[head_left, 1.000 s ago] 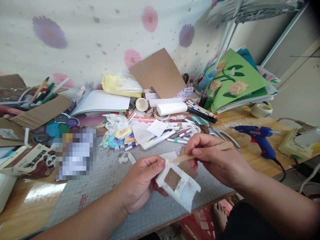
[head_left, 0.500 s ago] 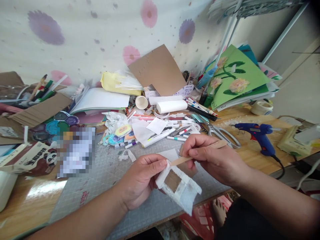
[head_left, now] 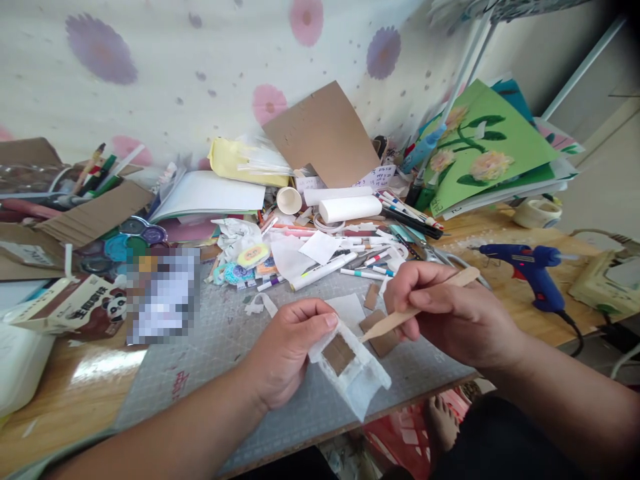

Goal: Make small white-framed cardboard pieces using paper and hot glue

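Between thumb and fingers, my left hand (head_left: 290, 350) grips one end of a small white paper-covered cardboard piece (head_left: 357, 373). A square brown patch shows in its upper part, and its lower end flares out in pale paper. My right hand (head_left: 440, 310) pinches a flat wooden stick (head_left: 395, 323), whose narrow tip is at the right edge of the piece. I cannot tell if the tip touches it. Under my hands lies a grey cutting mat (head_left: 210, 393), with small brown cardboard scraps (head_left: 383, 335) and a white paper sheet (head_left: 346, 308) beyond the piece.
A blue hot glue gun (head_left: 530, 270) lies at the right near a power strip (head_left: 605, 287). Scissors (head_left: 450, 259), markers (head_left: 323, 272) and paper scraps crowd the back. A milk carton (head_left: 75, 307) stands left. A green flower picture (head_left: 493, 143) leans at the back right.
The wooden stick has shifted from the piece's top corner near my left thumb down along its right edge. The piece has turned slightly. The view has shifted a little.
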Tool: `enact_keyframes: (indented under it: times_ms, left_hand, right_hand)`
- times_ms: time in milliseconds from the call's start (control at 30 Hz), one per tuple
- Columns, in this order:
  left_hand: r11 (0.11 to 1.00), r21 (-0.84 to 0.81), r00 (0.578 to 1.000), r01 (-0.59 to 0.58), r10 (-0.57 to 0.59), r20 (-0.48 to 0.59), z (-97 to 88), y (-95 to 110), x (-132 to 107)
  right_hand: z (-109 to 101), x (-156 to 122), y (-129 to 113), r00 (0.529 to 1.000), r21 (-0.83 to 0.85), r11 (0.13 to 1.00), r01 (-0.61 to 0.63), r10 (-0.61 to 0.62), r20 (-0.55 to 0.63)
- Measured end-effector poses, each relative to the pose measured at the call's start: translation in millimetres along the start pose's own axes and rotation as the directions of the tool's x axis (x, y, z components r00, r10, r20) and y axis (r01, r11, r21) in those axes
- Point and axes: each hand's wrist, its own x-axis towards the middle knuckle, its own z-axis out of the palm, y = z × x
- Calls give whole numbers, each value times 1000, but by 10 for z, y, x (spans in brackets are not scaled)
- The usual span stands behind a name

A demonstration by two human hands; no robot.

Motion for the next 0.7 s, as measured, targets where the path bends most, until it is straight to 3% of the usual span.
enact_keyframes:
  times_ms: [133, 400, 700]
  left_hand:
    - [998, 43, 999, -35, 36, -19, -9, -13, 4]
    - [997, 71, 999, 29, -31, 32, 7, 5, 3]
    - [996, 62, 994, 62, -67, 89, -3, 3, -17]
  right_hand:
    - [2, 27, 62, 1000, 14, 1000, -15, 15, -10]
    - [29, 97, 114, 999, 7, 1000, -17, 17, -34]
    - [19, 125, 178, 989, 31, 991, -134, 135, -54]
